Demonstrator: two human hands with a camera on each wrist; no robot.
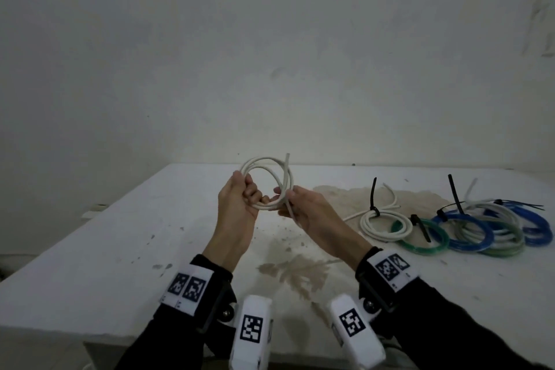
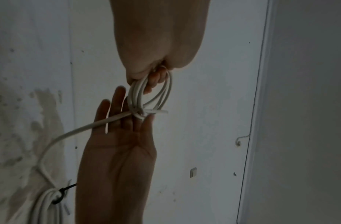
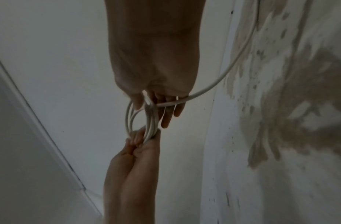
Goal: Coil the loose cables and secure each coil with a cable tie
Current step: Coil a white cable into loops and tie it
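Note:
I hold a white cable coil [image 1: 260, 160] of a few loops in the air above the white table [image 1: 120, 234]. My left hand [image 1: 250, 193] grips its left side, fingers curled round the bundled strands [image 2: 136, 92]. On the right side my right hand [image 1: 285, 198] pinches the crossing strands under the thumb, with the other fingers [image 2: 118, 98] straight behind them. One short cable end [image 1: 287, 156] sticks up past the coil. A loose tail [image 2: 70, 133] leaves my right hand [image 3: 156, 104] and trails down to the table on the right.
On the right of the table lie tied coils: a white one [image 1: 386, 227] with a black cable tie [image 1: 374, 198], a green one [image 1: 426, 239] and blue ones [image 1: 470, 230]. A brownish stain [image 1: 300, 273] marks the tabletop. A wall stands behind.

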